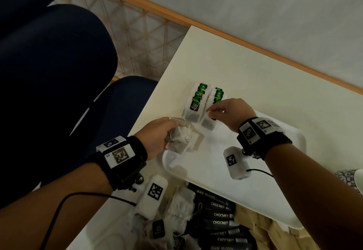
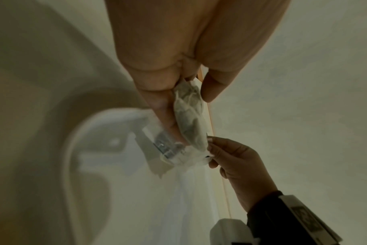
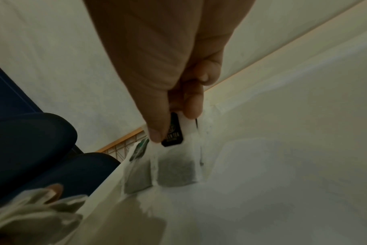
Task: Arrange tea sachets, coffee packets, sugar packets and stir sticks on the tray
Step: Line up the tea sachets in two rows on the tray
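On the pale table (image 1: 255, 76), beneath both wrists, lies the white tray (image 1: 206, 173), its far corner reaching toward the two hands. Only the head view shows what sits on the near side of the left wrist: a stack of dark coffee packets (image 1: 220, 215) printed CHOCMET, with loose tea sachets (image 1: 180, 208) heaped just beside them, partly under the tray's near edge.

Beyond the fingertips of both hands, two rows of tea sachets (image 1: 196, 100) with green tags lie overlapped; from the head view they seem to rest at the tray's far corner, though the rim there is hard to trace. The right wrist view brings these close, showing two flat sachets side by side with dark leaf inside, which the head view blurs.

The left hand (image 1: 159, 137) is closed around a crumpled bunch of sachets (image 1: 182, 139); the left wrist view shows the thumb and fingers (image 2: 157, 92) curled round the bunch (image 2: 189, 116), with strings trailing below it.

The right hand (image 1: 229, 112) pinches a single sachet at its top edge, just beside the nearer end of the right-hand row. The right wrist view alone shows the grip plainly: thumb and forefinger (image 3: 157, 126) clamp the white paper together with its dark tag (image 3: 174, 132), and the pouch (image 3: 176, 170) hangs down onto the surface.
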### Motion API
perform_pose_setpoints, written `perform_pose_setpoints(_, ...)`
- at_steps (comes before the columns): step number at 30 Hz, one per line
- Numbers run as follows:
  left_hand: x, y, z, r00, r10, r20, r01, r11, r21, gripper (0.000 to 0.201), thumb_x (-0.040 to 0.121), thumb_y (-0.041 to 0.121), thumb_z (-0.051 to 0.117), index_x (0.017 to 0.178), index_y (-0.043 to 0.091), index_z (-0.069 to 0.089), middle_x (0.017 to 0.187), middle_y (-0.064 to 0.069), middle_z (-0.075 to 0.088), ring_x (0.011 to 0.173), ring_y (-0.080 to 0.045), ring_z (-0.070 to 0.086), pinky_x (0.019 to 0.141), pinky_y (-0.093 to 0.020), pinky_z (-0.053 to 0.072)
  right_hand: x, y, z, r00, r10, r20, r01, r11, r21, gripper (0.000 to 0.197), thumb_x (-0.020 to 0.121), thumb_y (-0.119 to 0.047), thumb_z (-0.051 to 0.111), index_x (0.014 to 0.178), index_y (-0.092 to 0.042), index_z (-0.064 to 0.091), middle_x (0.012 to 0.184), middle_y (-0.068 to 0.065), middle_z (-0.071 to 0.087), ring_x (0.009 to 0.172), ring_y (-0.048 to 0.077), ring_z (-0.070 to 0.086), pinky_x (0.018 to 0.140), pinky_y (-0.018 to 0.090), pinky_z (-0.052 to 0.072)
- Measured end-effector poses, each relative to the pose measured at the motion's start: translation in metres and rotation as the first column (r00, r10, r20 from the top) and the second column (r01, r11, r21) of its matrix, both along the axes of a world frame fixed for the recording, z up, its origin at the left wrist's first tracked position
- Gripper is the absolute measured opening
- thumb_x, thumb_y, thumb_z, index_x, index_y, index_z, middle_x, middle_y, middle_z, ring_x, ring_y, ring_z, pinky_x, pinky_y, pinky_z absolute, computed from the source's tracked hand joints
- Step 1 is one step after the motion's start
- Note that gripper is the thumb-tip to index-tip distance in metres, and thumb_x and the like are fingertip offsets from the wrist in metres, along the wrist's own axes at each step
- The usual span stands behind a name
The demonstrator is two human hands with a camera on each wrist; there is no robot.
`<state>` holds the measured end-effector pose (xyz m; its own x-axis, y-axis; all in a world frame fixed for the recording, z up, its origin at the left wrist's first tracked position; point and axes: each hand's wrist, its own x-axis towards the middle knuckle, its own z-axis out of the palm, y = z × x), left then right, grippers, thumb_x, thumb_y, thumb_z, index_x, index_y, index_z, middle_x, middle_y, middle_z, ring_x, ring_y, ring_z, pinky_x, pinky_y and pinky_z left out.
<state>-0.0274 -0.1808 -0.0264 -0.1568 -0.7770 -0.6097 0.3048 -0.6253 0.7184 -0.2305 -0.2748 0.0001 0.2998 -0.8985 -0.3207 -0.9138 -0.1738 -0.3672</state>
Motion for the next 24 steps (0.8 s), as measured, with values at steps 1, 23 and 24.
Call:
perform_pose_setpoints(1, 0.000, -0.001, 0.000, 1.000, -0.001, -0.006, 0.001, 1.000, 0.002, 0.026, 0.097, 0.008, 0.039, 0.099, 0.012, 0.065, 0.100, -0.008, 0.062, 0.081, -0.017, 0.060, 0.056, -0.025, 0.052, 0.000, -0.002, 0.000, 1.000, -0.003, -0.006, 0.003, 1.000, -0.006, 0.017, 0.088, -0.030, 0.061, 0.101, -0.031, 0.073, 0.094, -0.011, 0.068, 0.089, 0.010, 0.058, 0.073, 0.024, 0.042)
perform_pose_setpoints(23, -0.017, 0.009, 0.011, 0.991, -0.065, -0.118, 0.067, 0.998, 0.011, 0.036, 0.100, 0.015, 0.034, 0.118, 0.002, 0.062, 0.101, -0.021, 0.066, 0.075, -0.029, 0.063, 0.057, -0.037, 0.055, 0.013, 0.087, -0.007, 0.925, 0.331, 0.188, -0.267, 0.916, -0.299, 0.041, 0.079, -0.042, 0.070, 0.117, -0.027, 0.064, 0.103, -0.001, 0.064, 0.096, 0.022, 0.058, 0.074, 0.033, 0.050)
perform_pose_setpoints(24, -0.016, 0.010, 0.011, 0.991, -0.069, -0.115, 0.072, 0.997, 0.016, 0.037, 0.100, 0.017, 0.035, 0.118, 0.002, 0.063, 0.101, -0.021, 0.065, 0.076, -0.029, 0.063, 0.057, -0.036, 0.055, 0.014, 0.087, -0.007, 0.927, 0.326, 0.188, -0.263, 0.919, -0.294, 0.038, 0.079, -0.039, 0.070, 0.115, -0.026, 0.065, 0.101, -0.001, 0.063, 0.095, 0.022, 0.058, 0.074, 0.033, 0.050)
